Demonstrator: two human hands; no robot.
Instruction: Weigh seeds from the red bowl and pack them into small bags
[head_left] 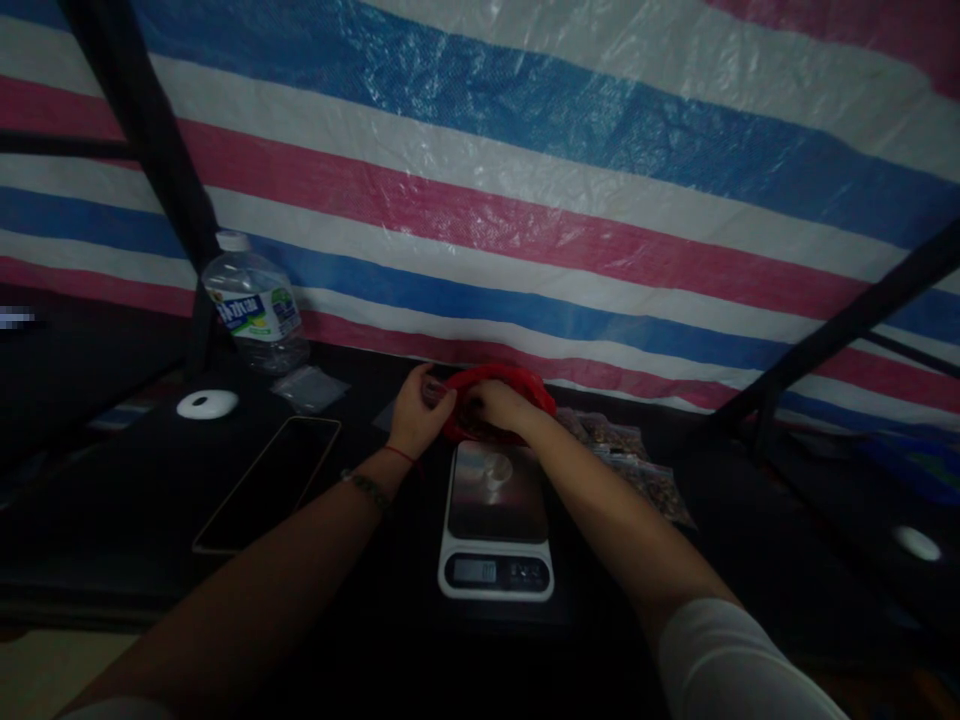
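Observation:
A small kitchen scale (pixel 496 523) with a dark glossy platform and a lit display lies on the dark table (pixel 112 500) in front of me. Just behind it sits a red bag or bowl (pixel 517 385). My left hand (pixel 420 408) is closed in a pinch on a small clear packet at the red thing's left edge. Beside it, my right hand (pixel 496 405) rests curled on the red thing's front rim; what its fingers hold is hidden. A red string and a bead bracelet circle my left wrist.
A phone (pixel 270 482) lies face up left of the scale, a white round puck (pixel 207 404) beyond it. A water bottle (pixel 253 312) and clear packets (pixel 309 387) stand at the back left. Filled small bags (pixel 637 460) lie right of the scale. A striped tarp (pixel 525 200) forms the back wall.

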